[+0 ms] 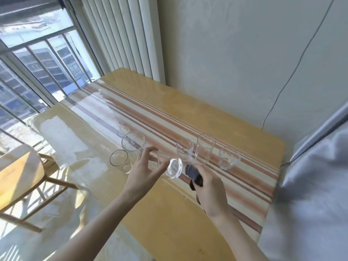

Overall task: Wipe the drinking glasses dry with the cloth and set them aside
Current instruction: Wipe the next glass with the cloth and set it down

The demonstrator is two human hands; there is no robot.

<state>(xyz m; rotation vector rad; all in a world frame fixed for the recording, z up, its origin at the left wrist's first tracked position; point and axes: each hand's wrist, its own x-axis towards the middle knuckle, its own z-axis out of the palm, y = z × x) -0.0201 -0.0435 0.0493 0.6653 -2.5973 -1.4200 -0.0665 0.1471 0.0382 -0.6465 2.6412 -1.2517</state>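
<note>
Over the yellow desk (188, 213) w/ its striped runner, both bare hands work at a clear glass (172, 167) held tipped on its side, mouth facing the right hand. Left hand (145, 172) holds it: grip wrapped round the glass body, thumb on the near side, fingers spread over the far side. Right hand (209, 187) has its grip closed on a dark grey cloth (193, 174), a wad of it poking out toward the glass mouth, just beside the rim; can't tell if cloth touches the glass.

Other glasses stand upright on the desk:
- Left group: a wide glass (133, 146) and a smaller short glass (121, 161) in front of it, close together, just left of the left hand.
- Right group, on the stripes: a mid-height glass (184, 150), a tall glass (205, 148) right next to it, then a short tumbler (228, 159) a bit apart to the right.

Desk top looks covered w/ clear glossy sheet, strong glare from the window (37, 63) at left. Wooden chair (18, 178) sits by the desk's left edge. Pale curtain (310, 185) hangs at right, white wall (235, 53) behind w/ a thin cable running down it.
</note>
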